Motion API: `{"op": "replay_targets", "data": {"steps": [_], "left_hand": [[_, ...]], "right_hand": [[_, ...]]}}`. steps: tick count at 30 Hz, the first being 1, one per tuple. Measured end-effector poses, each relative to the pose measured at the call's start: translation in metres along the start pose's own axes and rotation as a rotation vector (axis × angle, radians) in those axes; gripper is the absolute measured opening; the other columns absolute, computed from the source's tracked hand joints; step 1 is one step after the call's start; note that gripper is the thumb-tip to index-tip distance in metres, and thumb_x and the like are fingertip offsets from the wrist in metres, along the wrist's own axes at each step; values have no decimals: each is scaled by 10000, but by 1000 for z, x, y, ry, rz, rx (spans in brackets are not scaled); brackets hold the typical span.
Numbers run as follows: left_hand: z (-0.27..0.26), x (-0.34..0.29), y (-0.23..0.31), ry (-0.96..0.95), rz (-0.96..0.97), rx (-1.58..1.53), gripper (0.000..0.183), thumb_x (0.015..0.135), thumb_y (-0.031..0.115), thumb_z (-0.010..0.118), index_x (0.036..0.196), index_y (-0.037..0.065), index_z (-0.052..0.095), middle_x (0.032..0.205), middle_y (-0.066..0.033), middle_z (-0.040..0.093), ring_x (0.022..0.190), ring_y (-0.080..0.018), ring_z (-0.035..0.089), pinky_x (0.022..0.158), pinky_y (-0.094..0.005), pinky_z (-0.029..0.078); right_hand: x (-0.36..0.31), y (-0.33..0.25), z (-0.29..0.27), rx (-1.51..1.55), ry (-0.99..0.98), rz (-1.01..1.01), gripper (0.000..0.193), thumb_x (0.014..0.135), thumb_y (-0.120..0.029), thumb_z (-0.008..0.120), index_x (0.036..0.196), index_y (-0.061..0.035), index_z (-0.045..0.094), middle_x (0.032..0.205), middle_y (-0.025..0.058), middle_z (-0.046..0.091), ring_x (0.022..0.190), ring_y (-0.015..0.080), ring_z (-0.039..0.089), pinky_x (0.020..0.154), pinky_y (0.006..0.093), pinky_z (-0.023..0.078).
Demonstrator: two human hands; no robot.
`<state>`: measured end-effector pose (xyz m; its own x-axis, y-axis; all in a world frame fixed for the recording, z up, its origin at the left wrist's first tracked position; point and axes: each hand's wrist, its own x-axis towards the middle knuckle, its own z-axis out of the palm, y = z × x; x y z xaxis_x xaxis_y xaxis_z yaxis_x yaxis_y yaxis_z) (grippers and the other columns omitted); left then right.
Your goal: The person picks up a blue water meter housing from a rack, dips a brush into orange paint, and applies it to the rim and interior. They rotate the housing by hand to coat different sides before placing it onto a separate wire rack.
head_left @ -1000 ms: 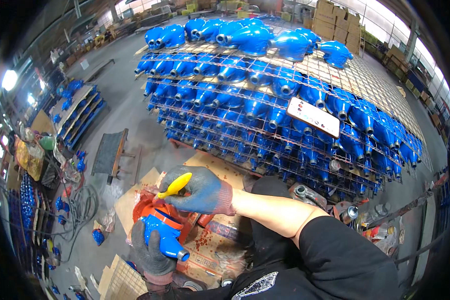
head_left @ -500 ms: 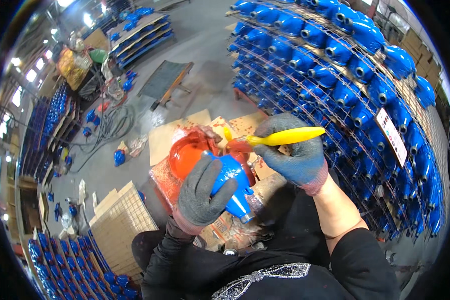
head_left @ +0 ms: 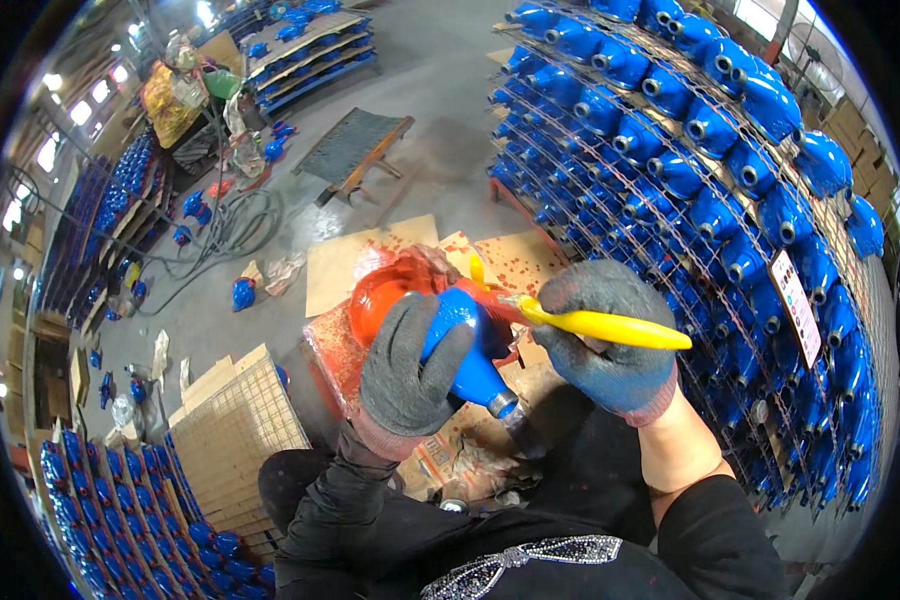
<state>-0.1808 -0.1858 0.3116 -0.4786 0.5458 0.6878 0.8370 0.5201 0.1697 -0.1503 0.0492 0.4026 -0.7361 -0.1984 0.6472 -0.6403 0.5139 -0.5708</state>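
My left hand (head_left: 408, 365), in a dark grey knit glove, is closed around a glossy blue metal casting (head_left: 481, 374). The casting's narrow threaded neck points down and to the right. In my right hand (head_left: 610, 335), also gloved and stained blue, is a paintbrush with a yellow handle (head_left: 630, 328). Its red-coated bristles (head_left: 492, 300) are at the casting's upper right edge; whether they touch it I cannot tell. Just behind the casting stands a red-coated bowl (head_left: 375, 300), partly hidden by my left hand. A second yellow handle tip (head_left: 476, 268) sticks up beside the bowl.
The bowl rests on a red-smeared stand (head_left: 327, 350), with paint-spotted cardboard (head_left: 345, 262) around it. To the right rises a wire-mesh rack (head_left: 670, 190) full of blue castings. A low bench (head_left: 355, 150) is ahead; hoses (head_left: 235, 225) lie on the floor at left.
My right hand has tilted the brush, so its handle end now slopes down to the right. The casting has turned slightly in my left hand. The whole view has shifted a little.
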Motion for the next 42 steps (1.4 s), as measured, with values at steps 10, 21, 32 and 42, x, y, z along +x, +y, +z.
{"op": "replay_targets", "data": {"steps": [10,21,32,42], "left_hand": [[5,7,0,272,-791,-825,786,608,97,833,1288,57,441,1241,-173,524,1115,-327,574,928,-444,506],[-22,-1,-9,422,-1068,-2254,716,830,422,629,1406,74,385,1318,-176,526,1203,-345,540,932,-533,511],[-61,-6,-30,764,-1247,-1919,715,898,622,426,1340,60,441,1206,-234,581,931,-404,643,711,-479,591],[-49,-46,-56,816,-1329,-1906,554,924,461,586,1269,45,460,1131,-167,585,962,-332,612,758,-479,564]], "right_hand": [[3,-6,11,-9,63,-186,345,640,-12,810,935,-86,646,904,104,681,805,281,674,698,361,547],[7,9,34,426,46,-249,240,681,58,713,845,-79,602,909,144,668,891,330,665,784,412,539],[13,50,85,567,79,211,181,759,31,687,906,-44,611,970,106,653,922,200,626,835,319,503],[24,22,135,609,36,211,212,786,74,674,965,-25,619,1036,102,643,930,181,625,834,301,502]]}}
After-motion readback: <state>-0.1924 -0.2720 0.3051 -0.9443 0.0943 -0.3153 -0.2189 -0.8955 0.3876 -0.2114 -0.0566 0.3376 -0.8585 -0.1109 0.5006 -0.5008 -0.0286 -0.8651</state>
